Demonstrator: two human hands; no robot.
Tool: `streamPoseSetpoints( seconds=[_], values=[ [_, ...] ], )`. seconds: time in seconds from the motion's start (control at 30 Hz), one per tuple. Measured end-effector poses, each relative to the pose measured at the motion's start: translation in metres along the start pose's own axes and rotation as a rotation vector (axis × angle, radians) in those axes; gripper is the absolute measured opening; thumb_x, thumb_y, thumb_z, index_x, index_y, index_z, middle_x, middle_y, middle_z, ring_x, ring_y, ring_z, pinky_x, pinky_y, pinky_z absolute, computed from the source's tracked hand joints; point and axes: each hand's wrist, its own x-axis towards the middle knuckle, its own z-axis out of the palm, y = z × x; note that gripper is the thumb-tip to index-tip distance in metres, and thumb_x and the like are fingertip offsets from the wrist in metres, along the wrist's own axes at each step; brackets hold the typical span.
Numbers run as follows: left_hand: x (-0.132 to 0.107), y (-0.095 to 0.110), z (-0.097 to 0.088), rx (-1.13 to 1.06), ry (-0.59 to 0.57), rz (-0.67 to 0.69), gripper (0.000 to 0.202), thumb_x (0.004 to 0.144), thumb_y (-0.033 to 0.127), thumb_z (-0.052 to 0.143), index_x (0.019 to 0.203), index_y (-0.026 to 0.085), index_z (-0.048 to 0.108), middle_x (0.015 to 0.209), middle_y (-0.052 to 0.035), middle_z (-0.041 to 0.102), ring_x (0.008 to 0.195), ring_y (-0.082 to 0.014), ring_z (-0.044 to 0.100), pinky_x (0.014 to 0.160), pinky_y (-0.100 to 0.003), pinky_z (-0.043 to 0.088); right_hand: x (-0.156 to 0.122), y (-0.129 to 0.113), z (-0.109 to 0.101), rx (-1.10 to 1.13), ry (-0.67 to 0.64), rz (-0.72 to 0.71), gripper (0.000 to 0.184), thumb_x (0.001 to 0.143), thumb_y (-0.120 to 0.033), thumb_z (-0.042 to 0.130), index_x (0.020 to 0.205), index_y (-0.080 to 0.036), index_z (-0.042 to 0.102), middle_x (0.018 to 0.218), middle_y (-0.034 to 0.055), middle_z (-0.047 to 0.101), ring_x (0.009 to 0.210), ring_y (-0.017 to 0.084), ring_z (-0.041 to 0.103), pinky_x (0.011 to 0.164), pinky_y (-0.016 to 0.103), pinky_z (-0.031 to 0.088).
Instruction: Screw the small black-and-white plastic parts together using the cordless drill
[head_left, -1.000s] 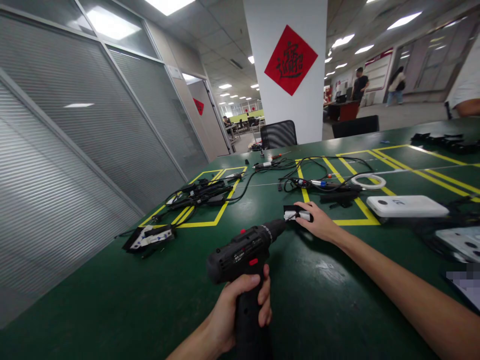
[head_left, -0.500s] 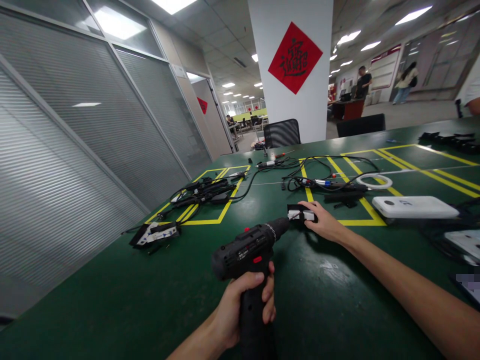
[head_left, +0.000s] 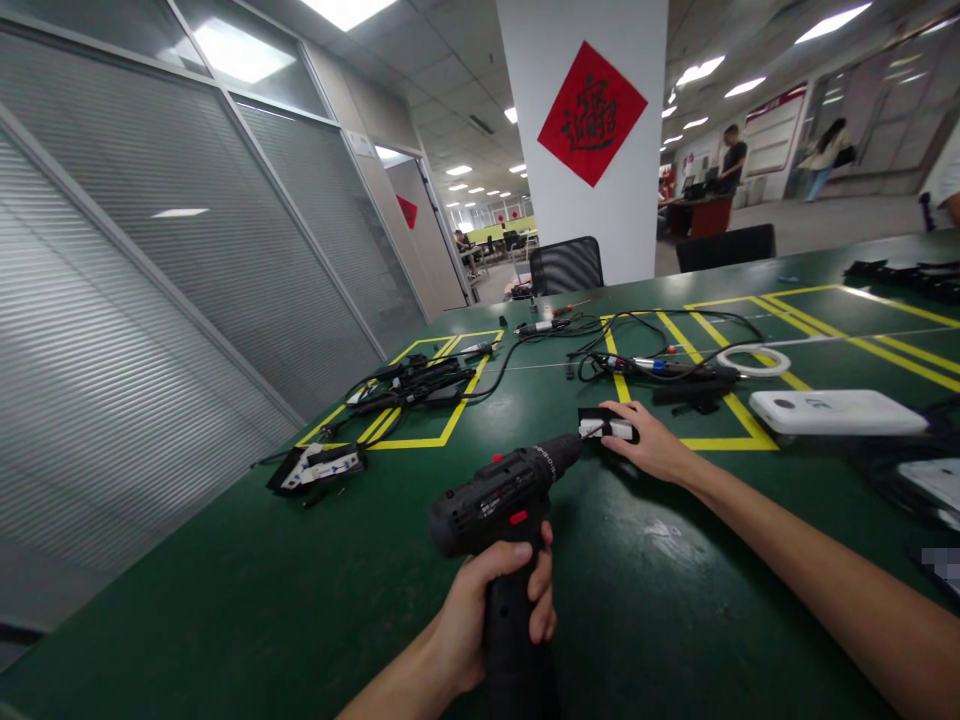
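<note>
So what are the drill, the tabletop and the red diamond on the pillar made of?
Drill: probably matte black plastic, from its dull, rounded body.
Tabletop: smooth green, perhaps painted or vinyl; it shines in patches.
Red diamond: likely thin paper, lying flat on the pillar, without shine.

Drill (head_left: 487,508) cut off below, bit tip (head_left: 591,433) indistinct

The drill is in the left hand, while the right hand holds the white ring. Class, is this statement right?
Not quite. The right hand holds a small black-and-white part, not the white ring, which lies untouched farther back, as the head view shows. The drill is indeed in the left hand.
</note>
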Motion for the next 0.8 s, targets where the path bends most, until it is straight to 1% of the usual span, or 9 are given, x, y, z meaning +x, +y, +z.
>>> streamPoseSetpoints(
  seconds=[0.07, 0.17, 0.37, 0.6, 0.8],
  values=[
    [0.0001, 0.0003, 0.0003, 0.001, -0.007, 0.000, 0.025, 0.083, 0.025, 0.035, 0.097, 0.012, 0.052, 0.059, 0.0029, 0.044, 0.040, -0.0092, 0.044, 0.052, -0.029, 0.039, 0.0010, 0.0010, 0.0011, -0.002, 0.022, -0.001, 0.050, 0.075, -0.033, 0.059, 0.123, -0.027, 0.046, 0.110, 0.0051, 0.047, 0.098, 0.018, 0.054, 0.093, 0.034, 0.040],
    [0.0006, 0.0009, 0.0003, 0.001, -0.016, 0.002, 0.024, 0.083, 0.025, 0.035, 0.096, 0.013, 0.051, 0.059, 0.0031, 0.044, 0.040, -0.0090, 0.044, 0.052, -0.029, 0.038, 0.0021, 0.0040, 0.0032, -0.013, 0.040, -0.011, 0.050, 0.074, -0.033, 0.060, 0.122, -0.027, 0.048, 0.110, 0.0050, 0.048, 0.097, 0.019, 0.054, 0.092, 0.033, 0.041],
    [0.0004, 0.0009, -0.0011, -0.016, -0.023, -0.021, 0.020, 0.082, 0.025, 0.035, 0.092, 0.015, 0.049, 0.059, 0.0031, 0.044, 0.040, -0.0093, 0.045, 0.052, -0.029, 0.038, 0.0027, 0.0081, 0.0049, -0.028, 0.055, -0.028, 0.048, 0.075, -0.034, 0.059, 0.122, -0.028, 0.048, 0.109, 0.0044, 0.048, 0.099, 0.019, 0.053, 0.094, 0.033, 0.039],
    [-0.0010, 0.0017, 0.0017, 0.009, -0.003, -0.015, 0.024, 0.083, 0.023, 0.034, 0.096, 0.013, 0.050, 0.060, 0.0025, 0.044, 0.041, -0.0092, 0.044, 0.053, -0.029, 0.037, 0.0034, 0.0073, 0.0061, -0.022, 0.054, -0.004, 0.048, 0.075, -0.033, 0.059, 0.122, -0.029, 0.048, 0.110, 0.0045, 0.047, 0.098, 0.019, 0.054, 0.093, 0.033, 0.040],
    [-0.0003, 0.0024, 0.0006, 0.021, -0.020, -0.011, 0.022, 0.083, 0.022, 0.030, 0.093, 0.015, 0.049, 0.064, 0.0016, 0.045, 0.041, -0.0090, 0.045, 0.053, -0.030, 0.037, 0.0040, 0.0043, 0.0068, -0.003, 0.054, -0.002, 0.047, 0.076, -0.033, 0.058, 0.122, -0.029, 0.048, 0.109, 0.0044, 0.046, 0.100, 0.018, 0.052, 0.094, 0.034, 0.039]
  ],
)
